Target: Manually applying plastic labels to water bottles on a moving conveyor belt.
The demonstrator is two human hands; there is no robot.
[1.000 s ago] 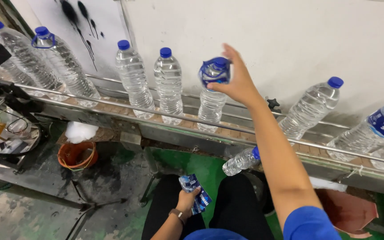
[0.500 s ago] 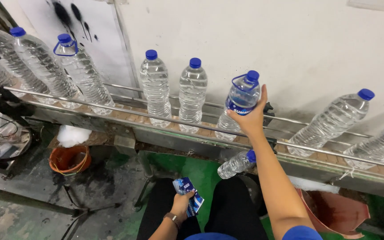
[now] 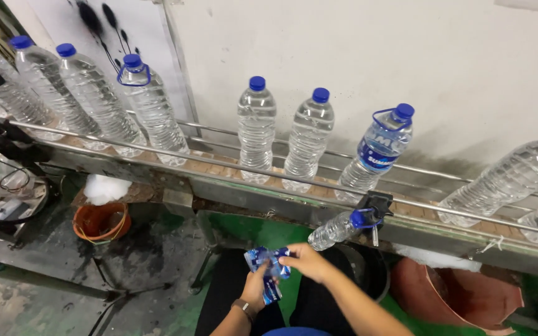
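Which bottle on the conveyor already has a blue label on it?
The labelled bottle, third from the right on the conveyor; it alone has a blue band, the others are bare.

Clear bottles (image 3: pixel 256 127) w/ blue caps (image 3: pixel 257 83); blue-white labels (image 3: pixel 268 269), prob. printed; orange bucket (image 3: pixel 99 220); green floor (image 3: pixel 263 229).

Both hands meet low, in front of the person's lap. The left hand (image 3: pixel 258 287) has its fingers curled closed and the wrist bent upward. The right hand (image 3: pixel 306 261) reaches across from the right, its fingertips pinching, touching the left hand.
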